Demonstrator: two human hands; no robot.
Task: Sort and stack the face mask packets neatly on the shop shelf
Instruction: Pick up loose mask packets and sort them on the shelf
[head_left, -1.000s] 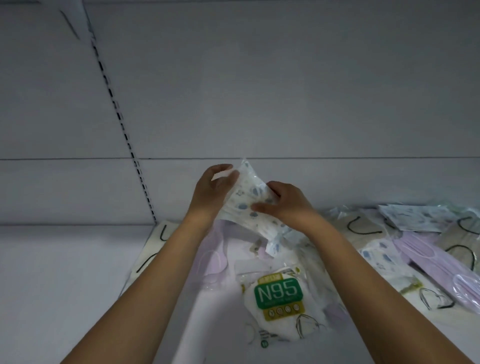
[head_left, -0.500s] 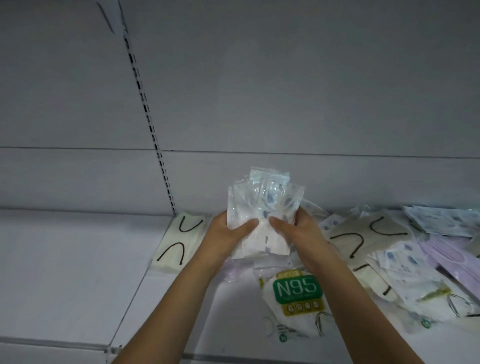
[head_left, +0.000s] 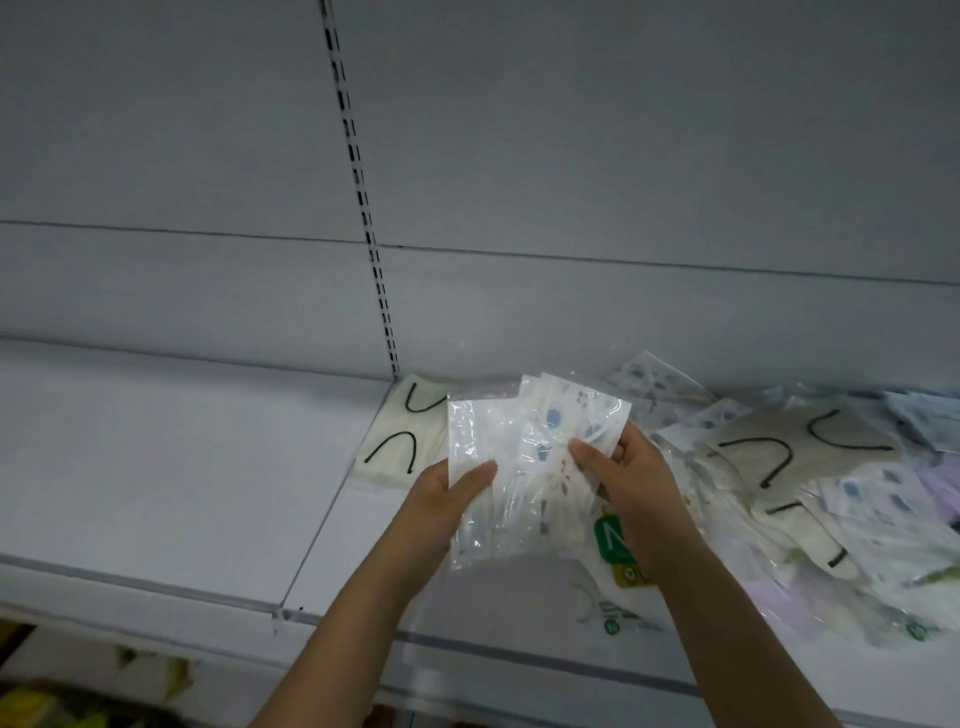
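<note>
A cream packet (head_left: 402, 434) lies flat on the shelf (head_left: 171, 467), left of the bundle. The left hand (head_left: 441, 496) and right hand (head_left: 631, 475) both grip a bundle of clear spotted mask packets (head_left: 530, 457), standing tall, its long side up. The messy pile (head_left: 810, 483) lies right of the bundle, nearer the right hand.

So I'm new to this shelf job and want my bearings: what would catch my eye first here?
First, the clear bundle of blue-patterned mask packets held upright in mid-frame, the left hand and the right hand gripping its sides. Next, the loose heap of mixed packets sprawled over the right of the shelf, and one cream packet with black ear loops lying alone against the back wall, just left of the bundle.
</note>
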